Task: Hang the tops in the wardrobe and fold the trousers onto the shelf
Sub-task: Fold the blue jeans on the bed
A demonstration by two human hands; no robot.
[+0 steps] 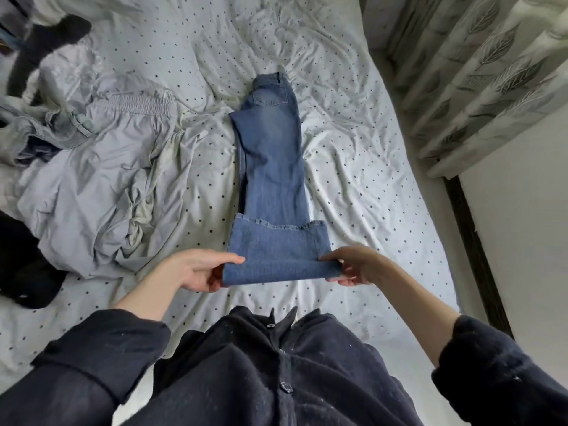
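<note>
Dark and buttoned, my cardigan [285,373] filled the bottom of the view, its sleeves pushed up along both forearms. Just beyond it, my left hand [196,269] pinched the left end of the folded hem of the blue jeans [273,167], thumb on top and fingers curled beneath the cloth. My right hand [353,265] gripped the right end of that same fold in the same way, thumb over the denim and fingers under it. Between my 2 hands the leg ends were doubled back over the rest of the jeans, the raw hem edge lying across the legs a little further up.

The jeans lay lengthwise on the bed, legs stacked 1 over the other, waistband at the far end and a back pocket showing near it. Under them was the white bedsheet [353,167] with small dark dots, heavily creased. To the left of the jeans, apart from them, sat a crumpled heap of pale grey trousers [101,179] with an elastic waistband, and beside that a dark garment [24,272] at the left edge. Another black piece [46,44] lay in the far left corner. Leaf-patterned curtains [479,72] hung along the right side of the bed.
</note>
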